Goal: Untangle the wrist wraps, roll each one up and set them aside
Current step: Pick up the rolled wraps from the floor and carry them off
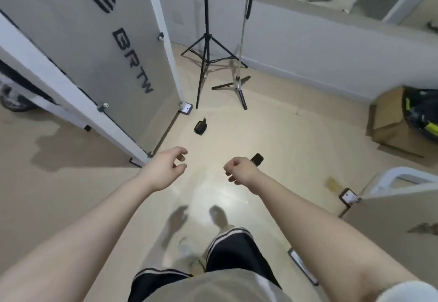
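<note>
Left hand (166, 169) loosely curled, holding nothing. Right hand (239, 170) curled, dark object (256, 158) at knuckles; grasp unclear. Both above floor (272, 135). Small black roll (200, 126) on floor, near tripod (206, 48).

Head-worn view — downward, forward

Both bare arms reach forward over the beige floor (272, 135). The left hand (166, 171) hangs loosely curled, holding nothing; the right hand (241, 170) is curled. A small black pouch (200, 126) lies near two tripods (208, 48).
</note>
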`<state>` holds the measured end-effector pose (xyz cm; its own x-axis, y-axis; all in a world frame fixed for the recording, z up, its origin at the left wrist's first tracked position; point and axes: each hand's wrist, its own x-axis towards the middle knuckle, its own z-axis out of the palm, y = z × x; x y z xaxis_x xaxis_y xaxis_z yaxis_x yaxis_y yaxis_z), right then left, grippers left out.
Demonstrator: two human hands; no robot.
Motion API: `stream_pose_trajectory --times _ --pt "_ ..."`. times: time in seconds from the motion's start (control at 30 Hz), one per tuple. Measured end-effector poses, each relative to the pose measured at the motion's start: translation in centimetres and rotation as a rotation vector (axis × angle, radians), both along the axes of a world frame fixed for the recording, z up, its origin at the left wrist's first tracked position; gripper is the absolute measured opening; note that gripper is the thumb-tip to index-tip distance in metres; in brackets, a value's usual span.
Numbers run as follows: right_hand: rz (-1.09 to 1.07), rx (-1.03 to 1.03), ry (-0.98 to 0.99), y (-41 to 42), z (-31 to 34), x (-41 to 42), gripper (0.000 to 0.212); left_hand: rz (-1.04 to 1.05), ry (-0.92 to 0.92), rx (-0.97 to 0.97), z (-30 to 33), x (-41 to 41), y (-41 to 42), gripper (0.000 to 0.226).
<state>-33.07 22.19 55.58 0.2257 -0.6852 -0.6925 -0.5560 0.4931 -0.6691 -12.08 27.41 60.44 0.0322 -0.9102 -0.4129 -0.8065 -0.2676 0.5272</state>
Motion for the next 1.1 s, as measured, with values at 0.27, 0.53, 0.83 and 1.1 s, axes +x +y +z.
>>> stream_pose_trajectory --times 0.27,0.53,0.83,1.1 --pt "-0.208 -0.007 0.003 -12.3 -4.5 2.7 0.013 -0.198 0.055 0.082 -5.2 3.9 -16.5 0.040" --pt "-0.054 0.002 0.139 -29.9 -17.3 7.3 0.020 -0.093 0.074 0.182 -20.8 7.2 -35.8 0.044" --pt "-0.255 0.107 0.196 -40.3 -42.4 6.8 0.013 -0.026 -0.022 0.438 -49.1 8.5 -49.2 0.052" --pt "-0.401 0.196 0.209 -38.7 -62.6 6.6 0.016 -0.053 -0.243 0.514 -68.4 9.5 -51.6 0.072"
